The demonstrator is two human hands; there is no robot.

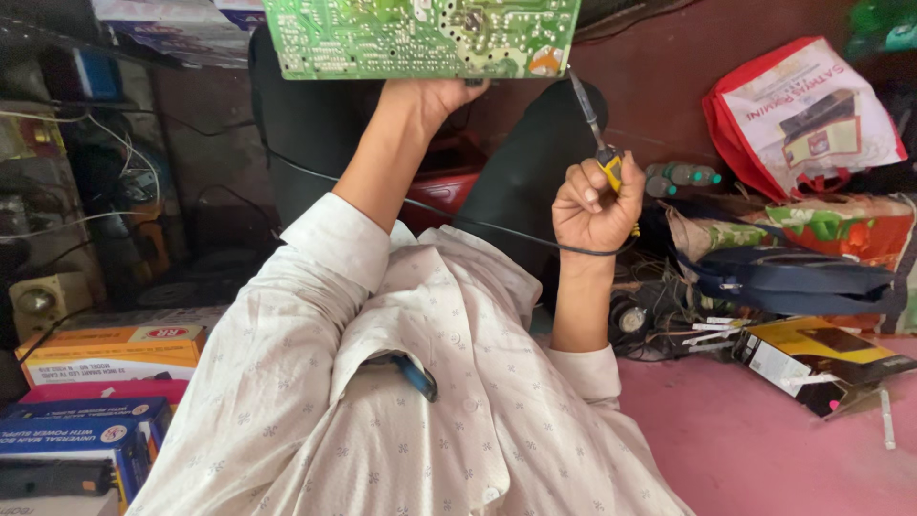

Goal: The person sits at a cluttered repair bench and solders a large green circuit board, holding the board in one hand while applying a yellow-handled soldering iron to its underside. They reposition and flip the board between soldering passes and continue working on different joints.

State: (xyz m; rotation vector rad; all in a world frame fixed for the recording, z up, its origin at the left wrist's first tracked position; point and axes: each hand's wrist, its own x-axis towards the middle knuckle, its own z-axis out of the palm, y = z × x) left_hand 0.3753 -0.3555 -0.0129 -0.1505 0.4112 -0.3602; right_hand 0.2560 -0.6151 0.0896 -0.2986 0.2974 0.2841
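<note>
My left hand [435, 96] holds a green circuit board [420, 36] by its lower edge, raised at the top of the view with the solder side toward me. My right hand [594, 203] is closed around the yellow-and-black handle of a soldering iron [594, 134], whose metal tip points up toward the board's lower right corner. The iron's black cord [458, 218] runs from my right wrist across my lap to the left. My knees in dark trousers rise behind my arms.
Stacked cardboard boxes [105, 354] lie at lower left. At right sit a red-and-white bag [802, 115], plastic bottles [683, 176], a dark blue bag [793, 277] and a yellow-black box [812, 358] on a pink surface [764, 440]. Tangled wires fill the left.
</note>
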